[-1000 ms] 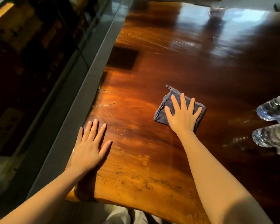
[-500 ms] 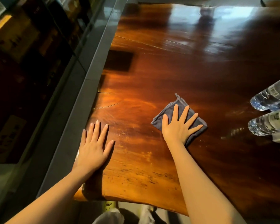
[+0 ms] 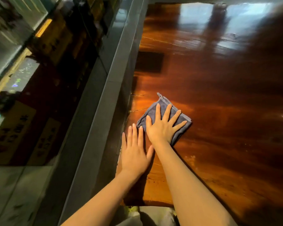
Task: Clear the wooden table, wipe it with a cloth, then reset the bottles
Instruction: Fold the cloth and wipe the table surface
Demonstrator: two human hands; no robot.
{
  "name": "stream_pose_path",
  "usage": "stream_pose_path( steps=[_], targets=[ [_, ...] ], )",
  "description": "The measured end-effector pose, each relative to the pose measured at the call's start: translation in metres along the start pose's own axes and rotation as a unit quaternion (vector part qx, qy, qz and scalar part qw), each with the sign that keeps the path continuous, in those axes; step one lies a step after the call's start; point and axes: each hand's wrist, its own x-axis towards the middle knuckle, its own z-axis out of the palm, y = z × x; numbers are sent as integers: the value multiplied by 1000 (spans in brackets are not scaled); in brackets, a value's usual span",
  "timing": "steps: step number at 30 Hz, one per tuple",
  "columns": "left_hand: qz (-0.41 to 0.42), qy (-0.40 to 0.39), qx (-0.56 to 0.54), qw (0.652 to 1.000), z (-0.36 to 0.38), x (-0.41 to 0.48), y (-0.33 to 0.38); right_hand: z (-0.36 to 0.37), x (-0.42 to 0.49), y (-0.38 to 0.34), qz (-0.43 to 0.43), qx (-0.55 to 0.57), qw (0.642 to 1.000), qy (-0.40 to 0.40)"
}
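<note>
Since half a second ago the cloth (image 3: 166, 116) slid left, beside the flat, empty left hand (image 3: 135, 154). Right hand (image 3: 162, 128) presses it with fingers spread, holding nothing; one corner points up the wooden table (image 3: 219, 95).

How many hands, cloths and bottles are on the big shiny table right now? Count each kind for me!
Hands: 2, the left hand flat on the wooden table, the right hand flat on the cloth
Cloths: 1, a folded grey-blue cloth
Bottles: 0 in view
Total: 3
</note>
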Motion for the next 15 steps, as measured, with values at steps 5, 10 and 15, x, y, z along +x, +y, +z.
stream_pose_path(
  steps=[5,10,15],
  targets=[
    [-34,4,-17,999,2,-18,0,8,-23,-16,-60,-10,998,2],
    [-45,19,-27,998,4,-41,6,6,-43,-7,-109,-10,994,-6],
    [-43,15,-18,999,10,-52,20,-1,-55,21,-157,20,987,-30]
  ],
)
